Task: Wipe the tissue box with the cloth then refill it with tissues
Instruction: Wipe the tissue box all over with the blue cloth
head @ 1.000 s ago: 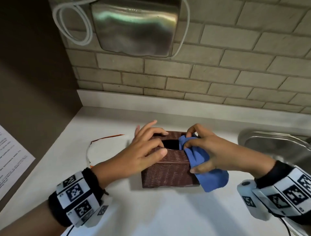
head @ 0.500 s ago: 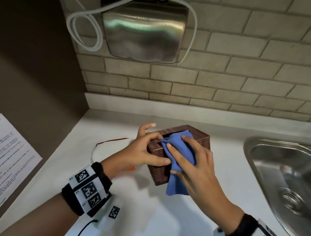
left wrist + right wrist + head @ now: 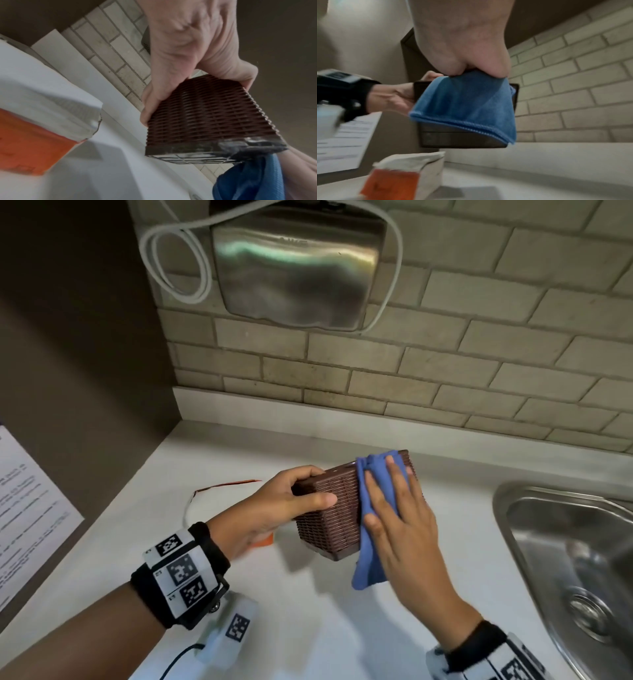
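A brown woven tissue box [image 3: 329, 515] [image 3: 204, 115] [image 3: 462, 140] is lifted off the counter and tipped. My left hand [image 3: 291, 501] [image 3: 188, 67] grips its left end, thumb on the near side and fingers over the far edge. My right hand [image 3: 394, 508] [image 3: 462, 40] lies flat with straight fingers, pressing a blue cloth [image 3: 370, 529] [image 3: 248, 182] [image 3: 467, 105] against the box's right side. The cloth's lower end hangs below the box. An orange and white tissue pack [image 3: 34, 135] [image 3: 402, 178] lies on the counter under my left hand, with white tissues showing at its open top.
The white counter [image 3: 308, 628] runs back to a brick-tiled wall [image 3: 445, 364]. A steel sink [image 3: 575, 559] is set in at the right. A metal hand dryer [image 3: 298, 268] with a looped white cable hangs above. A printed sheet [image 3: 27, 508] is on the dark left wall.
The box has been lifted off the counter and tipped, moving right. My right hand has flattened the cloth on the box's side, after wiping at the top opening.
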A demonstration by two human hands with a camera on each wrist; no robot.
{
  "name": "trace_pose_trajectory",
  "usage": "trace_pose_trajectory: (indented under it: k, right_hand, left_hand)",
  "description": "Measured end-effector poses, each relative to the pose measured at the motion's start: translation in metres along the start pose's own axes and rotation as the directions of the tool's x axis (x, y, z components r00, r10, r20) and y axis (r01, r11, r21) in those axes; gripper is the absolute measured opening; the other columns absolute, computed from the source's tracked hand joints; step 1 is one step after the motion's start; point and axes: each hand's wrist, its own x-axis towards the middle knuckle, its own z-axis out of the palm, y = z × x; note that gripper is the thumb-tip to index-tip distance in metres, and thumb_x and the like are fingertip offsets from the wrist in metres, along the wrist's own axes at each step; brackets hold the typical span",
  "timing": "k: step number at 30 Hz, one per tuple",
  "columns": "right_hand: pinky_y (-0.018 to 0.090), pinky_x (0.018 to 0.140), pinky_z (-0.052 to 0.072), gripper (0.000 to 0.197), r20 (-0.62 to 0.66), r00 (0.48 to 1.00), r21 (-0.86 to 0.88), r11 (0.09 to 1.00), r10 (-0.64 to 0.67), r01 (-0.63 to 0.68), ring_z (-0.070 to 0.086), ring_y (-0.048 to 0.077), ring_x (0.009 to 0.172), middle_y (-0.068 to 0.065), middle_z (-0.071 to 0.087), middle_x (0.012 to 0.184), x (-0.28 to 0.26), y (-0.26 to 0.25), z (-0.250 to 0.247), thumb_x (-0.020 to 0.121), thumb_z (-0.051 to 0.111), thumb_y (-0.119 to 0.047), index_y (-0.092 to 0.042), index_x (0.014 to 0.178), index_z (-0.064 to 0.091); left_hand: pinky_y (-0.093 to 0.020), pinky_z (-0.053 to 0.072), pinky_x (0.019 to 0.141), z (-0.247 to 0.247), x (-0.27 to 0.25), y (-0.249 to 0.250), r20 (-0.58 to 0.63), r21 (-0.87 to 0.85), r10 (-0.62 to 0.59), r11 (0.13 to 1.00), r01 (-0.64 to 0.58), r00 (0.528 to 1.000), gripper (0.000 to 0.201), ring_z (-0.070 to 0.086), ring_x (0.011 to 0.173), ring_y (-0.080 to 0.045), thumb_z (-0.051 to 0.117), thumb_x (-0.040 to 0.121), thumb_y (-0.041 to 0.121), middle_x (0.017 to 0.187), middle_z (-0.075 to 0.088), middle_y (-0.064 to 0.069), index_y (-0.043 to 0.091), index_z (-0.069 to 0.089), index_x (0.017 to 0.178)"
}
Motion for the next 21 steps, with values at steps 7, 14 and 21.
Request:
trace_pose_trajectory:
  k: [7,14,21]
  right_hand:
    - [0.031,0.116,0.014,0.052,0.004,0.999,0.014,0.999,-0.046,0.046,0.004,0.019,0.148,-0.008,0.001,0.160,-0.006,-0.043,0.006,0.100,0.023,-0.038,-0.033,0.150,0.007]
    - [0.046,0.116,0.023,0.052,-0.103,0.978,0.244,0.958,0.182,-0.152,0.007,0.013,0.147,-0.007,0.005,0.160,0.020,0.000,0.001,0.101,0.028,-0.037,-0.026,0.151,0.018]
    - [0.039,0.119,0.020,0.049,-0.065,0.996,0.197,0.979,0.066,-0.052,0.007,0.010,0.147,-0.008,0.007,0.160,0.007,-0.001,0.016,0.103,0.032,-0.028,-0.030,0.150,0.018]
  left_hand:
    - [-0.017,0.052,0.062,0.006,0.004,-0.002,-0.042,-0.065,-0.057,0.996,0.055,0.997,0.020,0.064,0.076,-0.008,0.066,0.082,0.009,0.088,0.066,-0.002,0.011,0.063,0.102]
    - [-0.019,0.052,0.061,-0.001,0.000,-0.003,-0.029,-0.111,-0.075,0.991,0.071,0.997,0.047,0.067,0.078,-0.008,0.073,0.065,0.024,0.088,0.069,-0.001,0.007,0.062,0.107]
    - [-0.018,0.052,0.062,-0.003,-0.007,-0.017,-0.040,-0.138,-0.065,0.989,0.059,0.997,0.049,0.067,0.077,-0.009,0.074,0.058,0.027,0.087,0.070,-0.001,0.008,0.064,0.101]
